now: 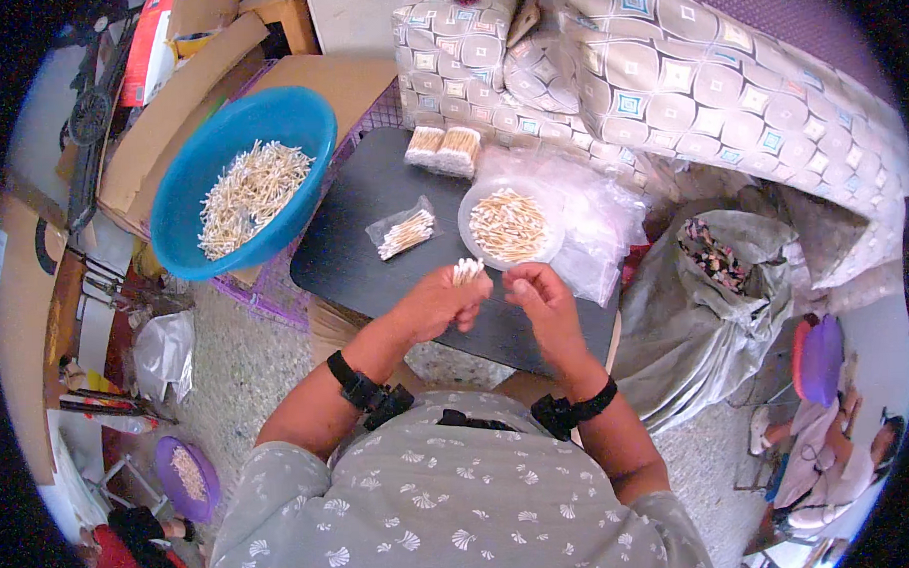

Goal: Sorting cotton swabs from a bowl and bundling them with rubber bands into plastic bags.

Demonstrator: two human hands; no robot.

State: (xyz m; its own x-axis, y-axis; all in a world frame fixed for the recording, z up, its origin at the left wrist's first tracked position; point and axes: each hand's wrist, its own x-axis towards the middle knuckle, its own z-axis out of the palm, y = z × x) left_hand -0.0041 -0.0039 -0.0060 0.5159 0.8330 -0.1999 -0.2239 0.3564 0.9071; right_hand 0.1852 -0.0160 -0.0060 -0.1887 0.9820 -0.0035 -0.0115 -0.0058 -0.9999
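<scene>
My left hand (437, 307) is closed around a small bundle of cotton swabs (467, 272), their white tips standing up above the fingers. Just to its right, my right hand (543, 299) is held with curled fingers, thumb and forefinger close together at the near rim of a white bowl (466, 231). Anything in that pinch is too small to make out. Loose cotton swabs (508, 225) fill the bowl. On the dark tabletop (364, 277), left of the bowl, lies a clear bag of swabs (407, 233). Packed swab bundles (444, 150) sit at the table's far edge.
A big blue basin (172, 219) heaped with swabs stands at the left by cardboard. Clear plastic bags (597, 214) spread right of the bowl. Behind is a patterned sofa (688, 76); a grey sack (686, 326) leans at the right. Other people sit at the lower left and lower right.
</scene>
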